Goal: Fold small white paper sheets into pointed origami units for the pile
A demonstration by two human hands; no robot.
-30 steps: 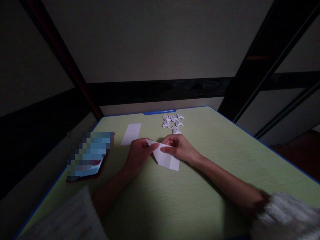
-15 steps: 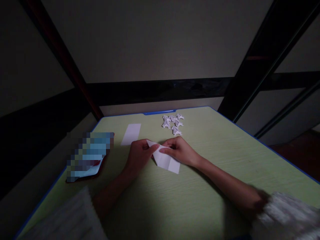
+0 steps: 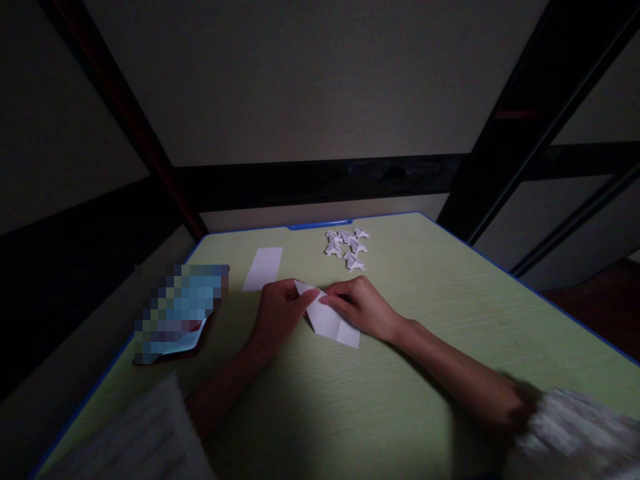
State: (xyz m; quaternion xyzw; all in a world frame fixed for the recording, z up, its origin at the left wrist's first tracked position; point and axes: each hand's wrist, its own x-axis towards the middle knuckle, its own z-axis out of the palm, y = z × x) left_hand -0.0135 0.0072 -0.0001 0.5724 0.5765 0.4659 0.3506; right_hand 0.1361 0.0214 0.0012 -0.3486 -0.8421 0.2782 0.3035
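Note:
Between my two hands is a sheet of white paper [image 3: 333, 325], partly folded, with creases across it and a pointed corner at its upper left. My left hand [image 3: 283, 307] pinches the paper's left side, its thumb lying on top near the fold. From the other side my right hand [image 3: 367, 307] grips the upper edge, thumb and fingertips pressed on the paper close to the left thumb. The fingers beneath the sheet are hidden.
Several small folded white paper figures [image 3: 354, 261] stand beyond my hands. A flat white paper strip [image 3: 263, 268] lies at the back left. Left of my hands rests a red-edged object [image 3: 200, 347], mostly blurred out. The pale green table [image 3: 400, 413] has a blue rim.
My right hand has shifted very slightly on the paper. Both hands still hold the sheet in almost the same place.

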